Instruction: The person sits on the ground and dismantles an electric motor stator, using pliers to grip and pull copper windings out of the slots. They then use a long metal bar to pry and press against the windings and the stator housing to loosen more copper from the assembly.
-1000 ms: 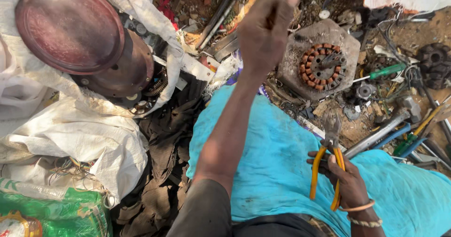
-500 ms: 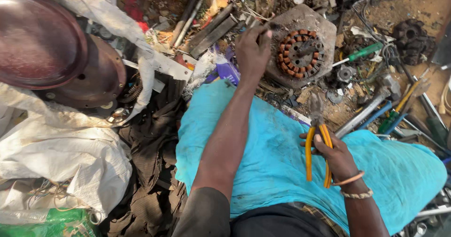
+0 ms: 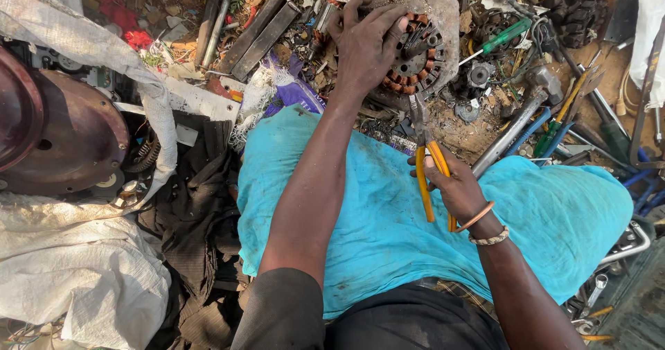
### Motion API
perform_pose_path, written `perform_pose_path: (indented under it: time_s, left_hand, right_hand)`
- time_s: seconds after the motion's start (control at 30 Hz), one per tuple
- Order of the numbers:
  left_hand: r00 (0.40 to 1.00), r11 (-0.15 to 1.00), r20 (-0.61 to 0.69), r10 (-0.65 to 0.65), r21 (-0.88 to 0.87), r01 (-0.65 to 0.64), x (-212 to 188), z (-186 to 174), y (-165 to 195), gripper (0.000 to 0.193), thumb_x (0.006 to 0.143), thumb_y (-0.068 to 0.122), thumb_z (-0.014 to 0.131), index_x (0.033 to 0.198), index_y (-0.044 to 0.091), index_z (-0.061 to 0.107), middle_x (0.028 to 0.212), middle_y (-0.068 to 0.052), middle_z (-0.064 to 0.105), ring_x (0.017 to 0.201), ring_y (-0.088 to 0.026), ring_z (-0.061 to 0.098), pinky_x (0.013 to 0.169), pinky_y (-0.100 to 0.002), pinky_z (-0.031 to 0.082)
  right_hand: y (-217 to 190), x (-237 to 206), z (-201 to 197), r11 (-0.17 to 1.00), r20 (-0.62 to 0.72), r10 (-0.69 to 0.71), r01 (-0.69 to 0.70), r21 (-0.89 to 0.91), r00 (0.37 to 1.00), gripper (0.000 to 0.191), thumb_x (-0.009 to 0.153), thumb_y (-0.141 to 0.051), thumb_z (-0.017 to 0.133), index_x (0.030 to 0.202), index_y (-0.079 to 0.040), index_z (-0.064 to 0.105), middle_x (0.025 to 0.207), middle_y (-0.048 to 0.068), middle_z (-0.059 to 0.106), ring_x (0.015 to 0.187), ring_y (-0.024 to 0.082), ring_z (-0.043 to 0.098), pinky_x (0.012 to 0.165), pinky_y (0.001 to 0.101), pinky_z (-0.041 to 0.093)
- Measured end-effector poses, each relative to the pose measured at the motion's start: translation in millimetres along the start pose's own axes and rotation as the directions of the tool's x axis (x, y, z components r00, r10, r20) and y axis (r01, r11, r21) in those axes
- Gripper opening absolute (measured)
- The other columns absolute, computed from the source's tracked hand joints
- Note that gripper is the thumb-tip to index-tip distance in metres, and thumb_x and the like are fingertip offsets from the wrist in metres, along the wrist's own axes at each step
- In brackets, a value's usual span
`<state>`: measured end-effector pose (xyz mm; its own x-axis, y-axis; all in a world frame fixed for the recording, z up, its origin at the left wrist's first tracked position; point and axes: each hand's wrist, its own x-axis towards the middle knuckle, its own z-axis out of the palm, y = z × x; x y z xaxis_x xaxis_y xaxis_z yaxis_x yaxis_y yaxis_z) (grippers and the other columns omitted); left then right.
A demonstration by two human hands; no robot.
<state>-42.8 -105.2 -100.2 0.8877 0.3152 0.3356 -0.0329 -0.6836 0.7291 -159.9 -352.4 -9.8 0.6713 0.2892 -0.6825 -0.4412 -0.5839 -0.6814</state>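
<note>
Up top centre, the left hand (image 3: 366, 45) clamps over the copper-wound stator (image 3: 419, 48) — fingers spread — while the right hand (image 3: 454, 187) below grips orange-handled pliers (image 3: 424, 163), nose touching the stator.

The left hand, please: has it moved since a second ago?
Yes. The left hand has come down from the air onto the copper-wound motor stator, and now grips its rim.

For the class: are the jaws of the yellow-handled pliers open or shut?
Cannot tell: the right hand grips the yellow-handled pliers, handles slightly spread, jaws too small to judge.

Scrap repair yard (strewn tools (image 3: 533, 125))
</note>
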Motion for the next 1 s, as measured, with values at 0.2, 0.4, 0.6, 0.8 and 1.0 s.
perform_pose_path:
  time_s: [0.2, 0.4, 0.6, 0.8, 1.0]
  left_hand:
    - [1.0, 1.0, -0.013, -0.01, 0.001, 0.01, 0, 4, 8, 0.029, 0.097, 0.04, 0.07, 0.115, 0.018, 0.078, 0.097, 0.0, 0.067, 0.11, -0.025, 0.05, 0.097, -0.047, 0.031]
    - [0.998, 1.0, -0.069, 0.012, 0.018, -0.011, -3, 3, 9, 0.024, 0.093, 0.033, 0.074, 0.11, 0.016, 0.077, 0.095, -0.001, 0.057, 0.103, -0.024, 0.05, 0.094, -0.047, 0.034]
    - [0.992, 0.998, -0.116, -0.055, -0.002, 0.055, -4, 9, 11, 0.02, 0.096, 0.031, 0.071, 0.102, 0.013, 0.076, 0.093, -0.004, 0.056, 0.098, -0.024, 0.051, 0.091, -0.048, 0.035]
    - [0.981, 0.995, -0.176, -0.077, 0.043, 0.085, -6, 16, 18, 0.018, 0.099, 0.027, 0.067, 0.106, 0.012, 0.074, 0.098, -0.004, 0.056, 0.106, -0.025, 0.052, 0.095, -0.048, 0.036]
    - [0.971, 0.997, -0.239, -0.008, 0.071, 0.026, -9, 18, 19, 0.016, 0.098, 0.026, 0.067, 0.107, 0.014, 0.074, 0.097, -0.004, 0.056, 0.109, -0.026, 0.052, 0.095, -0.049, 0.035]
  right_hand:
    - [-4, 4, -7, 0.999, -0.009, -0.01, 0.01, -0.043, 1.0, 0.045, 0.103, -0.036, 0.051, 0.141, -0.012, 0.056, 0.115, 0.006, 0.073, 0.1, 0.02, 0.072, 0.076, 0.0372, 0.054]
    - [-11, 10, -20, 0.734, -0.128, -0.129, 0.008, -0.68, 0.983, 0.041, 0.107, -0.038, 0.054, 0.133, -0.007, 0.06, 0.093, 0.013, 0.072, 0.085, 0.028, 0.068, 0.075, 0.0429, 0.051]
    - [-16, 20, -22, 0.998, 0.048, 0.06, -0.061, 0.024, 0.997, 0.039, 0.106, -0.035, 0.053, 0.117, 0.002, 0.055, 0.081, 0.011, 0.061, 0.065, 0.021, 0.059, 0.055, 0.0373, 0.05]
    - [-2, 28, -7, 0.56, 0.336, -0.076, -0.239, 0.793, 0.939, 0.045, 0.101, -0.032, 0.054, 0.14, -0.009, 0.05, 0.082, 0.005, 0.052, 0.063, 0.014, 0.046, 0.053, 0.0287, 0.044]
    - [7, 40, 6, 0.974, -0.09, -0.151, 0.164, 0.159, 0.984, 0.046, 0.105, -0.021, 0.06, 0.148, -0.008, 0.05, 0.091, 0.009, 0.051, 0.07, 0.02, 0.05, 0.058, 0.0344, 0.042]
